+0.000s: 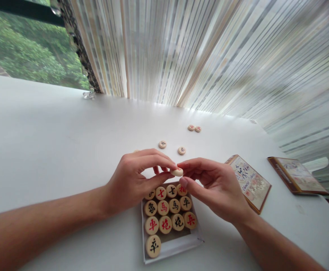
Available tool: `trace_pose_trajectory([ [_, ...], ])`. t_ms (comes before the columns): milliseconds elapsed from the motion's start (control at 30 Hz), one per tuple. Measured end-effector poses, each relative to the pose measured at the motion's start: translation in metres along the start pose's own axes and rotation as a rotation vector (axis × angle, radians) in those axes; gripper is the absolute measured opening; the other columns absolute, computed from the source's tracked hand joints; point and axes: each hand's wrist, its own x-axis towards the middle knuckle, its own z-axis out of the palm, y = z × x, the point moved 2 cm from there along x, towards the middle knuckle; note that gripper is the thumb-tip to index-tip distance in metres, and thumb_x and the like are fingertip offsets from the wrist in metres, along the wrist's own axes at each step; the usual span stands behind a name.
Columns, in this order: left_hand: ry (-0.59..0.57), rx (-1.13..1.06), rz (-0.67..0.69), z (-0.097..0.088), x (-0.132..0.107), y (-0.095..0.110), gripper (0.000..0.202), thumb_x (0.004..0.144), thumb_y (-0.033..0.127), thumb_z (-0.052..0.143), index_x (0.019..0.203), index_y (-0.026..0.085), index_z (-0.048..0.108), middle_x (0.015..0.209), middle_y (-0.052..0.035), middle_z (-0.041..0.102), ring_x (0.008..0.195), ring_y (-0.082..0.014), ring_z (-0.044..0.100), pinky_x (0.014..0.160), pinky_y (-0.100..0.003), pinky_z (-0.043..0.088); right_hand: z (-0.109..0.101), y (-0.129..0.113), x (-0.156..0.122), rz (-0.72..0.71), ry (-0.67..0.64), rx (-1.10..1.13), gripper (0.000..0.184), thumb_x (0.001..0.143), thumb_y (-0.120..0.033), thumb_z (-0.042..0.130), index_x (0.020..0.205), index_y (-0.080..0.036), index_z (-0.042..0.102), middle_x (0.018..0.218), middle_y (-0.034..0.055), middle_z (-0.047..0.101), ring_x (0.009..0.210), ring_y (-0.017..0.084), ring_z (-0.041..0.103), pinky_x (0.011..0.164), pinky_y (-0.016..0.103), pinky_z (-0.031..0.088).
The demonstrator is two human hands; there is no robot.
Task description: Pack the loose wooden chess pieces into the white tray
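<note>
A round wooden Chinese chess piece (177,172) with a red mark is held up over the box. My left hand (140,171) pinches its left side between thumb and fingers. At its right edge, my right hand (212,184) has its index finger and thumb closed about the same piece. Beneath is a white open box (178,246) with rows of pieces marked in red and black characters. Its front row holds a single black-marked piece (153,246) at the left. The box's back edge is partly hidden by my hands.
Beyond my hands lie two black-marked pieces (162,144) and a pair of red-marked pieces (194,128) on the white table (54,150). To the right are a printed Chinese chess box lid (250,182) and another printed box (297,175). A string curtain (159,52) hangs behind.
</note>
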Motion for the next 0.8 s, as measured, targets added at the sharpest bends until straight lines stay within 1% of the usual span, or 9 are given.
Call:
trace_pose_trajectory([
  [167, -0.011, 0.089, 0.110, 0.000, -0.001, 0.002, 0.016, 0.091, 0.008, 0.079, 0.101, 0.020, 0.081, 0.100, -0.0056, 0.082, 0.089, -0.0146, 0.078, 0.082, -0.024, 0.064, -0.001, 0.001, 0.000, 0.006, -0.044, -0.023, 0.024, 0.082, -0.022, 0.090, 0.105, -0.019, 0.084, 0.092, 0.0069, 0.082, 0.073, 0.017, 0.070, 0.067, 0.028, 0.060],
  [333, -0.048, 0.134, 0.167, 0.000, -0.002, 0.002, 0.015, 0.093, 0.010, 0.077, 0.101, 0.021, 0.081, 0.097, -0.0053, 0.080, 0.086, -0.0142, 0.076, 0.080, -0.024, 0.063, -0.004, 0.001, 0.000, 0.029, -0.100, -0.052, 0.027, 0.080, -0.016, 0.091, 0.106, -0.021, 0.084, 0.088, 0.0038, 0.080, 0.072, 0.015, 0.064, 0.065, 0.026, 0.055],
  [467, -0.087, 0.138, 0.168, 0.001, -0.003, 0.001, 0.014, 0.092, 0.009, 0.077, 0.100, 0.020, 0.081, 0.098, -0.0064, 0.078, 0.086, -0.0140, 0.075, 0.078, -0.023, 0.061, -0.005, -0.001, 0.001, 0.020, -0.150, -0.144, 0.027, 0.082, -0.014, 0.087, 0.107, -0.021, 0.083, 0.086, 0.0026, 0.078, 0.071, 0.014, 0.061, 0.063, 0.026, 0.051],
  [600, -0.112, 0.146, 0.135, 0.001, -0.001, 0.002, 0.024, 0.090, 0.000, 0.069, 0.099, 0.019, 0.080, 0.097, -0.0052, 0.077, 0.086, -0.0136, 0.074, 0.079, -0.023, 0.060, -0.006, -0.004, 0.002, -0.004, -0.172, -0.257, 0.014, 0.085, -0.018, 0.082, 0.099, -0.020, 0.080, 0.087, 0.0039, 0.078, 0.073, 0.015, 0.063, 0.064, 0.027, 0.051],
  [733, -0.042, 0.147, 0.070, -0.001, 0.000, 0.001, 0.032, 0.086, -0.005, 0.061, 0.099, 0.018, 0.078, 0.094, -0.0046, 0.077, 0.085, -0.0142, 0.072, 0.077, -0.025, 0.060, -0.009, -0.010, 0.002, -0.047, -0.179, -0.378, 0.012, 0.086, -0.021, 0.079, 0.098, -0.020, 0.077, 0.087, 0.0032, 0.078, 0.073, 0.016, 0.065, 0.068, 0.029, 0.052],
  [800, -0.006, 0.156, 0.062, -0.002, 0.000, 0.000, 0.032, 0.085, -0.005, 0.060, 0.098, 0.018, 0.078, 0.093, -0.0044, 0.077, 0.083, -0.0141, 0.071, 0.075, -0.025, 0.059, -0.010, -0.014, 0.001, -0.079, -0.220, -0.430, 0.012, 0.085, -0.020, 0.078, 0.096, -0.021, 0.075, 0.086, 0.0022, 0.077, 0.074, 0.016, 0.065, 0.070, 0.030, 0.053],
])
